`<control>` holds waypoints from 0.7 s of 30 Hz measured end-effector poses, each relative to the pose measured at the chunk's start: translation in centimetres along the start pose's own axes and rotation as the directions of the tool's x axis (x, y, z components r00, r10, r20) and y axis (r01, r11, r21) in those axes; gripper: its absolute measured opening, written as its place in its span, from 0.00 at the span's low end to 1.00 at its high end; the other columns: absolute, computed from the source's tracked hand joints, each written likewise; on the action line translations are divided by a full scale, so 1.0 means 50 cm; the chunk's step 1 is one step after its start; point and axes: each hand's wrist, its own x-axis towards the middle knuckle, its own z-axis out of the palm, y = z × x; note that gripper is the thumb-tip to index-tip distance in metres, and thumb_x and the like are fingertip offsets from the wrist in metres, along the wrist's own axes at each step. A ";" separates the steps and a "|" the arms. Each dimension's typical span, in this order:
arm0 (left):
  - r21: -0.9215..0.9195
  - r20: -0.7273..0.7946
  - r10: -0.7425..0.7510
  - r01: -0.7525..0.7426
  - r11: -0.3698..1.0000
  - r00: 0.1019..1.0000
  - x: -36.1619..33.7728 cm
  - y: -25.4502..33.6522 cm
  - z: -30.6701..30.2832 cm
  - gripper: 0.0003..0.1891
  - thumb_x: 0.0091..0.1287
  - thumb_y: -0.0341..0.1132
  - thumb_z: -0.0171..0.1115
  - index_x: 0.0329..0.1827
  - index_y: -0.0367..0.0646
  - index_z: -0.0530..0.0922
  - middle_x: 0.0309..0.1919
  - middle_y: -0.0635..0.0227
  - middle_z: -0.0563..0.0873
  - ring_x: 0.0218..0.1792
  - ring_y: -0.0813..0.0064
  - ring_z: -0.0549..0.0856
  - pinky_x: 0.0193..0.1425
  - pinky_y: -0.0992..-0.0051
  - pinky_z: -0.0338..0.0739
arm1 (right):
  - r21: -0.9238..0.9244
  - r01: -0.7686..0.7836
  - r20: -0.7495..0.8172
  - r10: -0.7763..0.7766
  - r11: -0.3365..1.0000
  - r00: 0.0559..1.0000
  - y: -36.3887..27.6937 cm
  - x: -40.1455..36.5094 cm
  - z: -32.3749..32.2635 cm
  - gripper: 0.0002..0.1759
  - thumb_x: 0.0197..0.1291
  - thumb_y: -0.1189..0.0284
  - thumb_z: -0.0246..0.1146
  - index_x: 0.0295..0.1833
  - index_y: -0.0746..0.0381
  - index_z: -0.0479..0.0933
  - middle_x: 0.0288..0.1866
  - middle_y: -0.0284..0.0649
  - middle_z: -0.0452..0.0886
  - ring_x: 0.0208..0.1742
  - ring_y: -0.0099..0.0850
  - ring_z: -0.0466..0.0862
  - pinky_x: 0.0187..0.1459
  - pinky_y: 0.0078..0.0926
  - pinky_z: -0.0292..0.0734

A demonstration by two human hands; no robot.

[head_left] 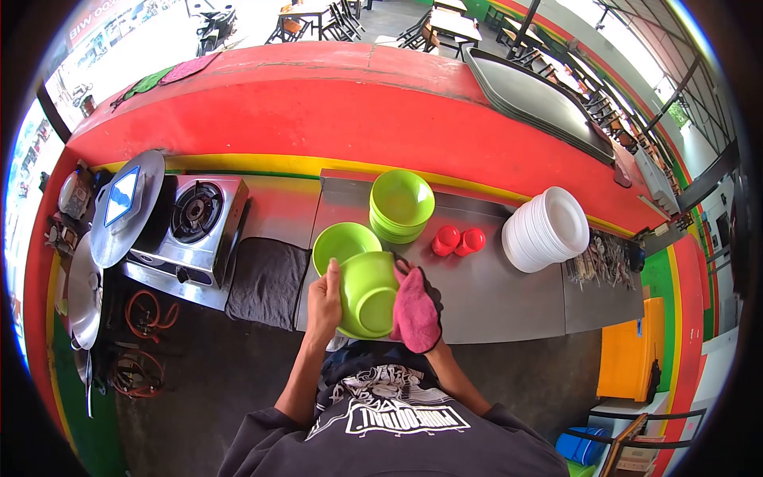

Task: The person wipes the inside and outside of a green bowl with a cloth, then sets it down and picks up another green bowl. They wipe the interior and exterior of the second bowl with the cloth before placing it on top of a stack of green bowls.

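Observation:
My left hand grips the left rim of a lime-green bowl, held tilted on its side over the steel counter's near edge. A pink cloth is pressed against the bowl's right side, and it covers my right hand so that only the fingertips show at its top. Another green bowl lies on the counter just behind the held one. A stack of green bowls stands further back.
Two red shakers and a stack of white plates stand right of the bowls on the steel counter. A dark cloth, gas stove and metal lids lie left. Grey trays rest on the red ledge.

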 end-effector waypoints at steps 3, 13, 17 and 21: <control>0.305 0.140 0.003 -0.046 0.951 0.990 -0.005 0.003 0.003 0.32 0.82 0.53 0.47 0.31 0.32 0.80 0.20 0.79 0.76 0.23 0.87 0.70 0.25 0.74 0.64 | 0.694 -0.245 0.187 0.159 0.677 0.969 -0.008 -0.008 0.012 0.27 0.71 0.75 0.55 0.75 0.64 0.67 0.76 0.41 0.70 0.78 0.31 0.66 0.78 0.28 0.57; 0.404 0.142 0.034 -0.089 0.911 0.989 -0.022 -0.014 0.022 0.31 0.82 0.51 0.47 0.30 0.30 0.77 0.16 0.68 0.70 0.24 0.84 0.66 0.25 0.69 0.63 | 0.262 -0.091 0.262 0.021 0.961 0.965 -0.037 -0.001 0.006 0.27 0.72 0.73 0.54 0.75 0.64 0.64 0.78 0.42 0.68 0.78 0.35 0.67 0.80 0.33 0.57; 0.218 0.092 0.030 -0.050 0.975 0.995 -0.024 0.004 0.018 0.32 0.82 0.53 0.47 0.31 0.31 0.80 0.19 0.75 0.75 0.25 0.87 0.68 0.25 0.75 0.64 | 0.677 -0.128 0.011 0.163 0.725 0.987 0.063 -0.002 0.020 0.32 0.75 0.76 0.53 0.79 0.67 0.52 0.80 0.49 0.62 0.80 0.37 0.64 0.80 0.31 0.57; 0.024 0.103 0.023 -0.025 0.999 0.994 -0.009 -0.003 -0.005 0.32 0.82 0.55 0.47 0.34 0.31 0.83 0.23 0.78 0.78 0.26 0.90 0.70 0.26 0.80 0.64 | 0.185 -0.048 -0.027 0.054 0.982 0.998 0.025 0.014 0.001 0.33 0.70 0.72 0.61 0.77 0.66 0.58 0.75 0.46 0.69 0.75 0.35 0.70 0.75 0.31 0.65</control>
